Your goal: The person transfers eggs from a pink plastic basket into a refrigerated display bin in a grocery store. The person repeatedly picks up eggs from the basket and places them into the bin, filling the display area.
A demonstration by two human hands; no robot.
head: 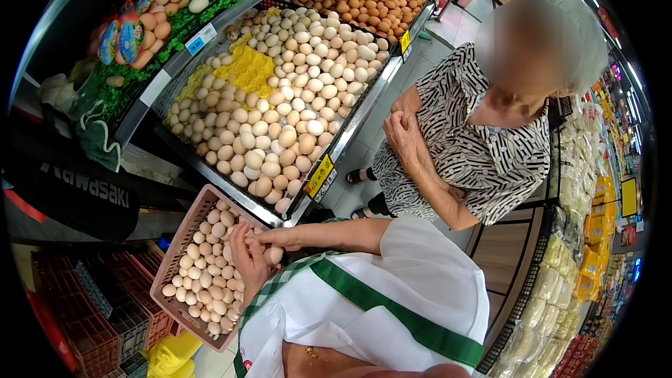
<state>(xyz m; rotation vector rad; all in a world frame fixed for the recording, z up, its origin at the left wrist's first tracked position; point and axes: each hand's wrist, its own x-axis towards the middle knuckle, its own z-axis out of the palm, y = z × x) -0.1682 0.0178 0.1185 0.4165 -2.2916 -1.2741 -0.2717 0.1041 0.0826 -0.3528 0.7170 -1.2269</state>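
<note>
My left hand [249, 265] and my right hand [284, 239] meet over the right side of a pink plastic basket [159, 278]. Many pale eggs [202, 273] lie in it. The fingertips of both hands come together and overlap, so part of each grip is hidden. One larger-looking egg [273, 255] shows just under my right hand, beside my left thumb. Which hand bears it cannot be made out. Past the basket stands a display bin [294, 210] with a metal rim, heaped with cream and light-brown eggs [286, 136].
A person in a patterned shirt [441, 152] stands beside the bin, arms folded. Brown eggs [367, 2] fill the bin's far section. Netted eggs [128, 37] sit on the upper shelf. Stacked plastic crates [79, 299] and a yellow bag [170, 357] are near the basket. Packaged goods [546, 278] line the right.
</note>
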